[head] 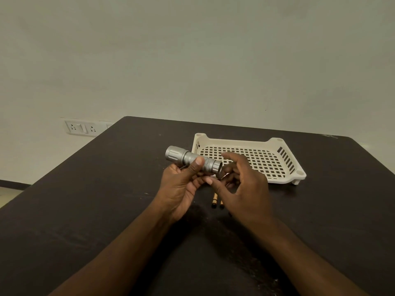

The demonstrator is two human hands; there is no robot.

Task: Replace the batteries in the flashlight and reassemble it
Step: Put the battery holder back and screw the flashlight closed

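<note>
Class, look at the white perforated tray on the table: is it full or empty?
Empty: the tray shows only its bare perforated floor where visible; the right hand hides one corner.

Silver, cream and near-black

The flashlight (193,160) is silver with knurled bands; the tray (275,144) is cream with a grid of square holes; the table (85,199) is dark brown, scuffed pale; the wall (192,50) is grey-green.

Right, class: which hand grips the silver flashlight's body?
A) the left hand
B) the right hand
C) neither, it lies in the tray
A: the left hand wraps the flashlight above the table, while the right hand is at its open tail end.
</note>
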